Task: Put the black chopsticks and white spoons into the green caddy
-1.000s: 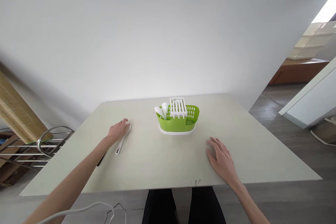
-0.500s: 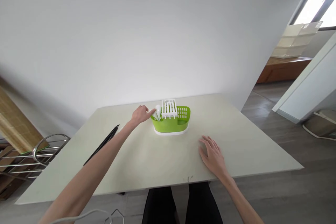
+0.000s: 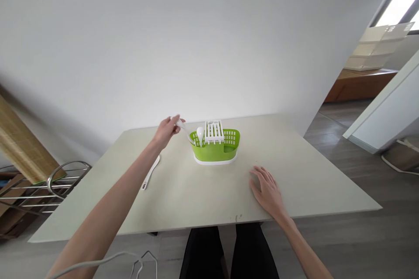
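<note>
My left hand (image 3: 169, 128) is pinched around the upper end of a white spoon (image 3: 186, 133), whose slim part slants down to the left rim of a green basket (image 3: 209, 153). A second white spoon (image 3: 200, 133) stands bowl up in the basket's left part. A white slotted rack (image 3: 214, 131) sits across the middle of the basket, which has a white base. On the table, beside my left forearm, lies another white spoon (image 3: 151, 171). My right hand (image 3: 266, 189) rests on the tabletop with fingers loosely spread, apart from the basket and holding nothing.
The pale table (image 3: 310, 178) backs onto a white wall. A metal rack (image 3: 49, 185) and a rolled bamboo mat (image 3: 24, 144) stand left of the table. Clear plastic boxes (image 3: 376, 48) are stacked far right. A grey cable (image 3: 114, 255) hangs in front, below.
My left hand has moved up and left from the basket's rim with the white spoon in it. A spoon now shows on the table; the black chopsticks are out of sight. My right hand stays.
</note>
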The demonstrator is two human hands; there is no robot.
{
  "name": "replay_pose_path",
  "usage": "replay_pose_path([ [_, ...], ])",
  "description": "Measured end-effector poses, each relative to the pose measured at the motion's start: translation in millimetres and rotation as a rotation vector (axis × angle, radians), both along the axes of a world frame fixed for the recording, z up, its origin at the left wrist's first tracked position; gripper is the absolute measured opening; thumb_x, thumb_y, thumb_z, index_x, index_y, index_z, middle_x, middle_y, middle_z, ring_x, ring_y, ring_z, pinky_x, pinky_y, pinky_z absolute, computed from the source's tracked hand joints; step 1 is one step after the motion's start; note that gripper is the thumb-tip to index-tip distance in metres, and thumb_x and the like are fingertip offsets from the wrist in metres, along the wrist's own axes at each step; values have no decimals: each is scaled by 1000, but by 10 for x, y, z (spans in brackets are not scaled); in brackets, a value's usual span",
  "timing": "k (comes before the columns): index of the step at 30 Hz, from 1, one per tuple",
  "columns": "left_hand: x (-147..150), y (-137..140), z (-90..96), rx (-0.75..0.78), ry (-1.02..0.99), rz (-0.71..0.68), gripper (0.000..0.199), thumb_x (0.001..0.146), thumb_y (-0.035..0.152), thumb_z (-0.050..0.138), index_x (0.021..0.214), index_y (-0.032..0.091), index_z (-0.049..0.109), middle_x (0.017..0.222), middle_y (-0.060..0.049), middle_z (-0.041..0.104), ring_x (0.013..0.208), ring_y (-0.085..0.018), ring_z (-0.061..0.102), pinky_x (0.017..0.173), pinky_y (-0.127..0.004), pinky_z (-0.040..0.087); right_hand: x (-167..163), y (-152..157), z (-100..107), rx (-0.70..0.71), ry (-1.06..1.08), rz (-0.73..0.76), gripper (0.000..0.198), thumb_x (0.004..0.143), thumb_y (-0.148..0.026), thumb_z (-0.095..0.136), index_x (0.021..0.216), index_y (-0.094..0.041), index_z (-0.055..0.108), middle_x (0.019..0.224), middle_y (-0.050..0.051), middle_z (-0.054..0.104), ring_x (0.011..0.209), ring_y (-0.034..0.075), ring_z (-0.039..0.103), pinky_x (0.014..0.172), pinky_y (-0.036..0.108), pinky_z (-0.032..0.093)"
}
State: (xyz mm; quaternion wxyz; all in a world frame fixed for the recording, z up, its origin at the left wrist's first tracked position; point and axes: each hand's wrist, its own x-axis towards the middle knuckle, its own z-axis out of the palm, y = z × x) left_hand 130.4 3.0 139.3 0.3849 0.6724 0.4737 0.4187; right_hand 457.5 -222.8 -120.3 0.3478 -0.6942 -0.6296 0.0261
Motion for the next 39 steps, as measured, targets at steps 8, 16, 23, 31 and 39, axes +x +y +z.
replay_pose_path([
  [8,-770,-310,165,-39,213,47,57,87,73,64,78,18,66,64,-1,57,59,-15,52,61,-29,46,21,-29,-34,-13,-3,1,42,105,-43,41,134,-23,63,155,10,58,152,30,43,124,55,35],
  [16,-1177,-302,-692,-137,972,-23,45,92,67,50,78,24,59,73,-6,71,72,-25,67,68,-34,48,22,-49,-33,-24,-15,-4,43,105,-45,41,136,-23,62,156,9,57,152,30,42,125,55,33],
  [23,-1249,-232,-1191,-48,1148,8,42,95,63,50,91,23,61,92,-14,74,81,-31,72,72,-38,51,25,-50,-23,-19,-25,-7,43,104,-44,41,135,-22,62,155,9,58,152,30,43,125,55,34],
  [31,-1225,-225,-1402,8,1325,17,41,104,52,43,110,17,66,112,-23,72,102,-38,71,88,-47,52,13,-63,25,-32,-14,-11,43,104,-44,41,135,-23,62,155,9,58,152,30,43,125,55,34],
  [39,-1126,-311,-1336,49,1386,37,45,105,52,42,112,15,68,112,-24,72,102,-39,72,88,-47,51,2,-58,27,-23,-11,-3,43,105,-44,40,135,-24,62,155,9,57,152,30,43,124,55,34],
])
